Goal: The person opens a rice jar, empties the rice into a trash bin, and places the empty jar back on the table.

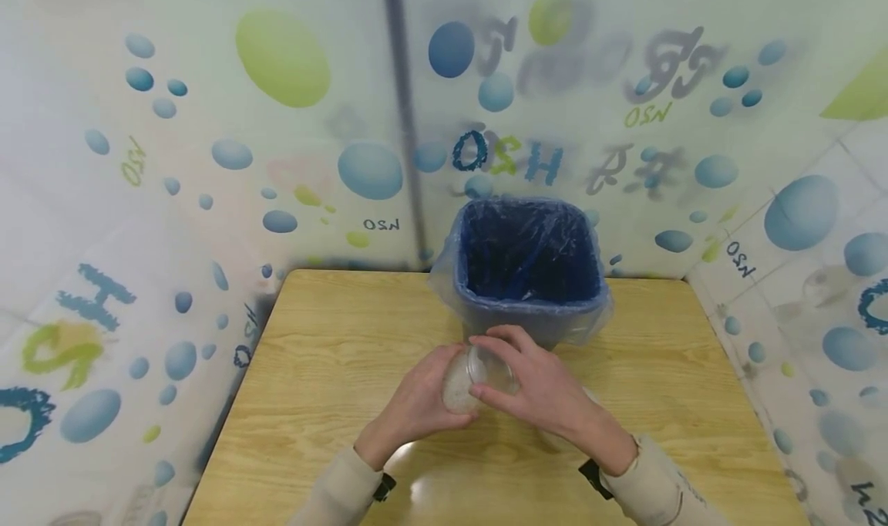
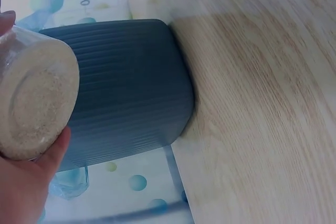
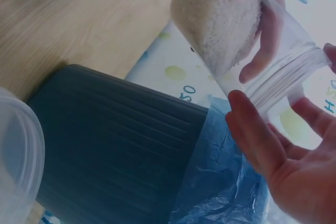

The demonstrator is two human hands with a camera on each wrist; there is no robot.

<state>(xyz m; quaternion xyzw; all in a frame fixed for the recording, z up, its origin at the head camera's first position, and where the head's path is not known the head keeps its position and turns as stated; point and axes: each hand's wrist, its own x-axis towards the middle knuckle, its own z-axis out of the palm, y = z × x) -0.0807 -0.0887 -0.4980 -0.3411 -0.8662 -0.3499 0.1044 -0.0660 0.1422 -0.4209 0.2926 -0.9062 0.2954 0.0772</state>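
Note:
A clear jar (image 3: 218, 30) partly filled with white rice lies tilted between my two hands, its base toward the left and its ribbed clear mouth end toward the right. My left hand (image 1: 426, 395) grips its body near the base, thumb and fingers on opposite sides. With fingers and thumb bent around the mouth end, my right hand (image 1: 537, 379) holds the jar there; its palm side shows in the right wrist view. The rice (image 3: 231, 35) sits toward the base. In the left wrist view the jar's round bottom (image 2: 39, 100) faces the camera.
A dark blue-grey bin (image 2: 126, 87) with a blue plastic liner (image 1: 451, 271) folded over its rim stands just beyond my hands on the wooden table (image 1: 333, 333). A clear plastic container (image 3: 21, 156) is near my right forearm. Patterned curtains (image 1: 305, 179) enclose the table.

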